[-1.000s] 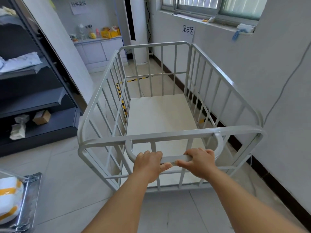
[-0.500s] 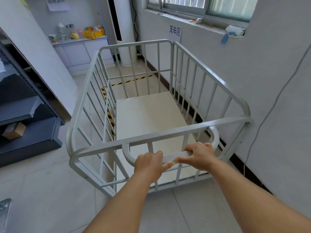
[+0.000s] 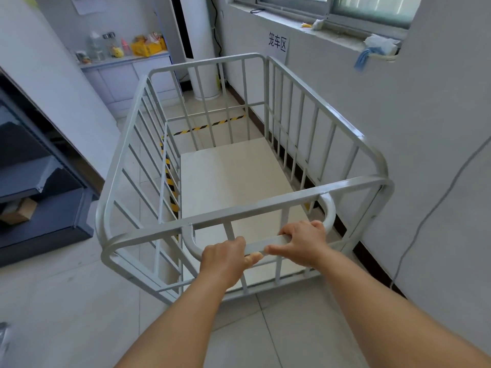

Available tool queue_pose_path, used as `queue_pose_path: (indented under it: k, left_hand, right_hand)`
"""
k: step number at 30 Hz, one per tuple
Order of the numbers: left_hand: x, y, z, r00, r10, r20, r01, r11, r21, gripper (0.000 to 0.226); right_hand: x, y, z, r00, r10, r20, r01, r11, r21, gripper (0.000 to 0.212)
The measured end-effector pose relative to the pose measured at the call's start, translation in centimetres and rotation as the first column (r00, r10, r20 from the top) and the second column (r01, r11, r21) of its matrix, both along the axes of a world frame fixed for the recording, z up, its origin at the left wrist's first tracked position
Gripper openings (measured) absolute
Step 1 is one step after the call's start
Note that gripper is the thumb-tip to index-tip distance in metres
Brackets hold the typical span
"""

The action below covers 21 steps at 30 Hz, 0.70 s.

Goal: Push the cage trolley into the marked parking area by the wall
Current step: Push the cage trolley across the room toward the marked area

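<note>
The grey cage trolley with barred sides and a pale bare deck stands in front of me, its right side close along the white wall. My left hand and my right hand both grip its curved handle bar, side by side. Yellow-black floor tape marks the parking area; one strip runs across beyond the trolley's far end, another runs under its left side. A paper sign with printed characters hangs on the wall above the far corner.
A dark shelf rack holding a cardboard box stands at left. Behind the tape are a white tall floor unit and a low cabinet with bottles on top. A cable hangs down the right wall. Tiled floor lies around me.
The trolley has rolled forward and to the right, nearer the wall, and now covers more of the taped area. The shelf rack has slid out to the left. Both hands keep their grip.
</note>
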<state>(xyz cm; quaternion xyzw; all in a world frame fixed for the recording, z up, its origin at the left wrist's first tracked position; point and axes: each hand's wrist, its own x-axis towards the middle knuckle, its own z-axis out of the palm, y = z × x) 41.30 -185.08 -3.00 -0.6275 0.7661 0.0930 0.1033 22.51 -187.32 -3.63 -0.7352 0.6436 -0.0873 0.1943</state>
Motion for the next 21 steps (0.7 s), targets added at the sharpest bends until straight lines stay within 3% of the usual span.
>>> queue_pose_path:
  k: [5, 21]
  left_hand:
    - [-1.4, -3.4, 0.2, 0.999, 0.053, 0.003, -0.053, 0.999, 0.007, 0.054]
    - [-0.7, -15.9, -0.1, 0.998, 0.060, -0.009, -0.060, 0.998, -0.002, 0.057]
  right_hand:
    - [-1.3, -3.8, -0.4, 0.999, 0.038, -0.028, -0.039, 0.999, -0.026, 0.051]
    - [-0.6, -16.5, 0.3, 0.996, 0.067, -0.052, -0.066, 0.998, 0.020, 0.050]
